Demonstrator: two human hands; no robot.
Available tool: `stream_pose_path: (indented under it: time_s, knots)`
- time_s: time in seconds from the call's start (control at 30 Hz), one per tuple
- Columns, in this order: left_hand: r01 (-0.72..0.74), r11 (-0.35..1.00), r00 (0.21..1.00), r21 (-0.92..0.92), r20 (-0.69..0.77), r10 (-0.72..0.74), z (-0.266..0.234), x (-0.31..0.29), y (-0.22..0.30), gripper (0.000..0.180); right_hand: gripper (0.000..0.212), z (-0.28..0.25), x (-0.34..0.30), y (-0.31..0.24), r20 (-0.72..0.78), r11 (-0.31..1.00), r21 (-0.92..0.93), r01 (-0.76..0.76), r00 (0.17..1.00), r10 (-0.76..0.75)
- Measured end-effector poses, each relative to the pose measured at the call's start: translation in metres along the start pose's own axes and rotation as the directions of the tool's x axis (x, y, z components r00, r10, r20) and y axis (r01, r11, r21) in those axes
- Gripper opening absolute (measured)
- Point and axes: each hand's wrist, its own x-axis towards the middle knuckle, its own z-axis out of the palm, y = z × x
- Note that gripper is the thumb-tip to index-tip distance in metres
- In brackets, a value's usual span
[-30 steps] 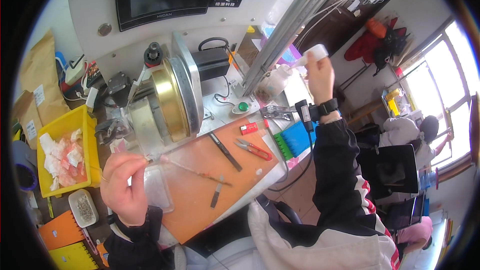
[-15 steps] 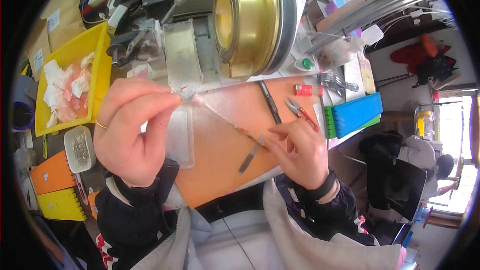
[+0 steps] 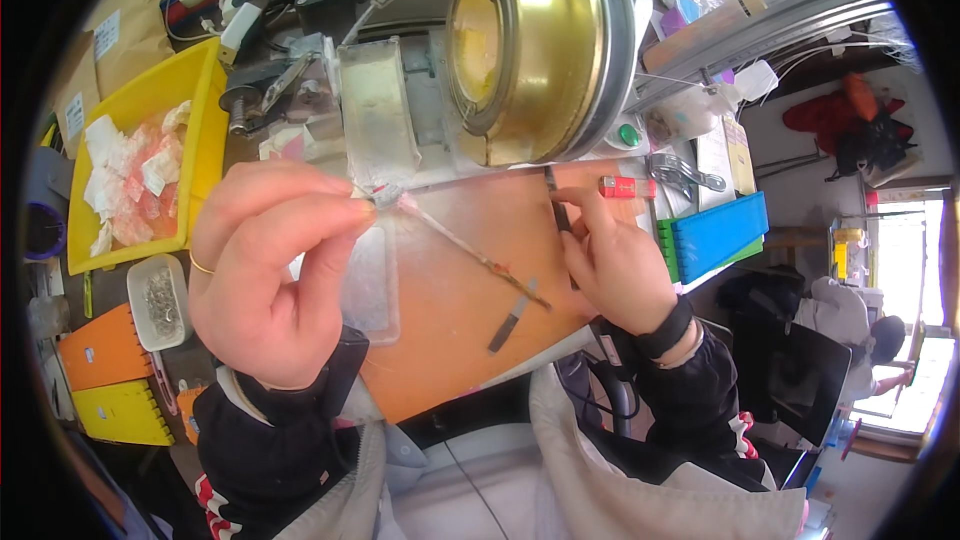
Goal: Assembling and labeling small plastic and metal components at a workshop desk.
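Note:
Between the thumb and fingertips of my left hand (image 3: pixel 275 275) is a small greyish piece (image 3: pixel 385 197), raised over the mat; its details are too small to make out. A thin stick (image 3: pixel 470 252), pale pinkish at one end and brown at the other, slants from beside that piece across the orange mat (image 3: pixel 450 360). My right hand (image 3: pixel 622 265) has its thumb and index finger closed around a slim black pen-like tool (image 3: pixel 562 215), partly hidden by the fingers. A short flat grey blade-like tool (image 3: pixel 508 328) lies by the stick's brown end.
Behind the mat stands a large brass-coloured drum (image 3: pixel 540 50). A red lighter (image 3: pixel 627 187) and blue folder (image 3: pixel 718 232) lie at right. At left are a yellow tray (image 3: pixel 205 130) with crumpled tissue and a white dish (image 3: pixel 183 285) of small metal bits. A person (image 3: pixel 885 340) sits far right.
My right hand has let go of the stick's brown end and moved right and up onto the black pen-like tool. My left hand keeps its pinch. The view has shifted slightly.

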Motion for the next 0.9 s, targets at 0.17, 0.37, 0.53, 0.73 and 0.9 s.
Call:
stream_pose_path:
  time_s: [0.17,0.37,0.53,0.73,0.9]
  knots:
    - [0.023,0.999,1.000,0.024,0.014,-0.023,-0.004,0.002,0.000,0.023,0.029,-0.021,-0.010,0.019,0.305,0.550,0.781,-0.295,0.949,0.076]
    - [0.001,1.000,0.996,0.020,0.084,-0.002,-0.003,0.009,0.004,0.023,0.033,-0.016,-0.029,0.025,0.334,0.264,0.895,-0.358,0.933,0.132]
    - [0.044,0.998,0.986,-0.040,0.161,-0.037,-0.007,0.007,0.008,0.024,0.017,-0.028,-0.042,-0.021,-0.067,0.524,0.851,-0.041,0.980,0.185]
    - [0.136,0.978,0.979,-0.156,0.171,-0.109,-0.009,0.009,0.012,0.021,0.025,-0.024,-0.032,-0.056,-0.416,0.341,0.851,0.400,0.909,-0.028]
    - [0.075,0.990,0.984,-0.123,0.170,-0.053,-0.007,0.010,0.008,0.019,0.017,-0.028,-0.016,-0.062,-0.248,0.308,0.886,0.347,0.916,-0.316]
